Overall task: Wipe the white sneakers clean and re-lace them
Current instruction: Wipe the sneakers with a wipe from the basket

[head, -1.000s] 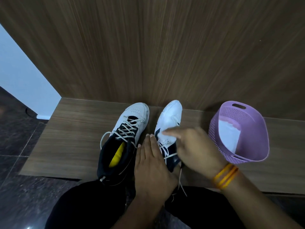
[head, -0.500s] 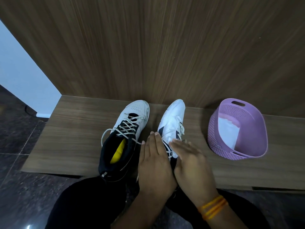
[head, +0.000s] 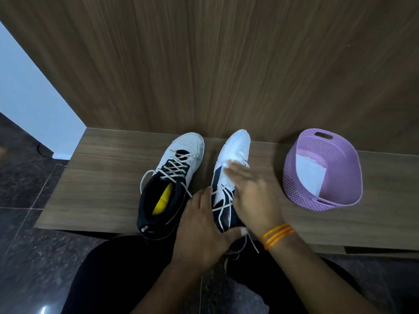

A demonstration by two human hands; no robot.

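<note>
White sneaker (head: 224, 189) lies tipped on its side; wiping is the step in hand. Right hand (head: 254, 196) lies flat on its upper, fingers straight, pressing what looks like a white wipe, though it is hard to tell from the leather. Left hand (head: 199, 227) holds the heel end, thumb hooked round it, steadying. Laces (head: 223, 206) are loose but threaded. Sneaker sits on tabletop (head: 102, 182) just left of lilac basket (head: 292, 184). Second sneaker (head: 176, 173), laced and upright, is further left of the basket. White sheet (head: 310, 175) is inside the basket. Next move, likely: sweep toward toe, then turn shoe for other side. That needs a firm heel grip so it doesn't slide. Re-lacing not begun.
</note>
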